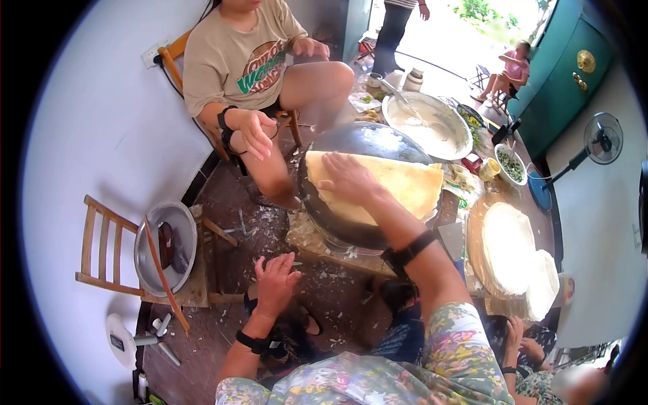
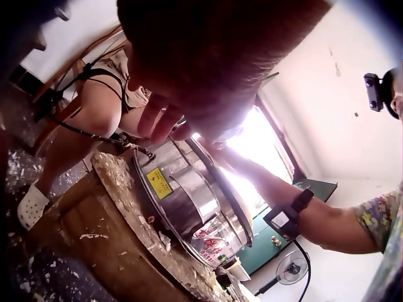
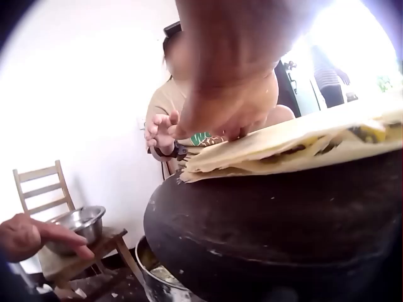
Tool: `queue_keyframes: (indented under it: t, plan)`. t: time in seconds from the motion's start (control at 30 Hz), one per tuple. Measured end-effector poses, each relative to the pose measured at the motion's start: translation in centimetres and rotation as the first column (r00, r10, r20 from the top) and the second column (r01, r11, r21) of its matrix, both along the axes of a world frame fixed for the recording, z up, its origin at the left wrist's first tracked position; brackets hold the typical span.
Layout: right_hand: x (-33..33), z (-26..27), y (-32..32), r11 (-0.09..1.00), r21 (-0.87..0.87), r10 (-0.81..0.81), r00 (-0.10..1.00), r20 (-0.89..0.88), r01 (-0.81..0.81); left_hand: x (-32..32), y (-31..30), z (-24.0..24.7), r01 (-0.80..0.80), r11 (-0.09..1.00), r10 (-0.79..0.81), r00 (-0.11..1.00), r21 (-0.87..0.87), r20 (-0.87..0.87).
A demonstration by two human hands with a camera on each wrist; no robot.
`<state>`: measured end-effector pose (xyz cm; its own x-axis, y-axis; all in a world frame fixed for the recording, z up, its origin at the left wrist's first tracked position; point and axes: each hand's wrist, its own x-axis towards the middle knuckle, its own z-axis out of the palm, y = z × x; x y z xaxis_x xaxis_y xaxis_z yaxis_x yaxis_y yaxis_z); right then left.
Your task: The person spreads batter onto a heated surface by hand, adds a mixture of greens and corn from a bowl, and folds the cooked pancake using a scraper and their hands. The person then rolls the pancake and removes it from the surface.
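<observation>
A folded flatbread (image 1: 405,183) lies across a round dark griddle (image 1: 351,226), its straight fold toward the far side. My right hand (image 1: 347,177) presses on its left part with the fingers laid out fairly straight. In the right wrist view, yellow and green filling shows between the layers of the flatbread (image 3: 296,148), which rests on the griddle's dark top (image 3: 271,214). My left hand (image 1: 275,285) hangs in the air in front of the griddle, fingers spread and holding nothing. Below the griddle top, the left wrist view shows a shiny metal body (image 2: 189,195).
Behind the griddle stands a wide bowl of batter (image 1: 422,128) with a ladle. Flatbreads (image 1: 506,246) lie on a round board to the right, near a bowl of chopped greens (image 1: 511,164). A seated person (image 1: 239,74) reaches from the left. A metal basin (image 1: 192,233) rests on a chair.
</observation>
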<state>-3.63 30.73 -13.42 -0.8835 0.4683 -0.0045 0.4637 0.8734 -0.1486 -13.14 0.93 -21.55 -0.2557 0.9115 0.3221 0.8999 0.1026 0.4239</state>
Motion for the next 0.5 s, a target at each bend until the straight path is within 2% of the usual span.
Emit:
queue_keyframes:
  t: [0.13,0.23,0.3,0.33,0.37,0.43,0.5]
  plan:
    - [-0.1,-0.8,-0.7,0.999,-0.022,-0.042,0.998,-0.048,0.041,-0.9,-0.4,-0.3,-0.003,1.0,0.003,1.0,-0.008,-0.013]
    - [0.4,0.0,0.3,0.989,-0.146,0.017,0.999,-0.042,-0.023,-1.2,-0.2,0.4,0.013,1.0,-0.013,1.0,0.0,-0.027]
    - [3.2,2.6,1.3,0.896,-0.443,-0.161,0.939,-0.305,0.01,-1.6,-0.1,1.1,0.013,1.0,-0.013,0.999,0.017,-0.048]
    - [4.9,3.2,2.6,0.907,-0.42,-0.198,0.893,-0.404,0.011,-1.7,-0.2,1.7,0.005,1.0,-0.003,0.998,0.03,-0.059]
    - [7.5,5.7,2.2,0.922,-0.357,-0.269,0.911,-0.312,0.15,-1.6,-0.4,2.1,-0.004,0.999,0.007,0.998,0.04,-0.065]
    - [11.9,3.4,4.0,0.946,-0.014,-0.322,0.938,-0.128,0.323,-1.6,-0.8,2.0,-0.003,0.999,0.004,0.999,0.038,-0.052]
    - [15.3,1.0,4.9,0.924,0.049,-0.379,0.925,-0.011,0.379,-1.5,-0.8,1.3,-0.001,1.0,0.003,0.999,0.026,-0.046]
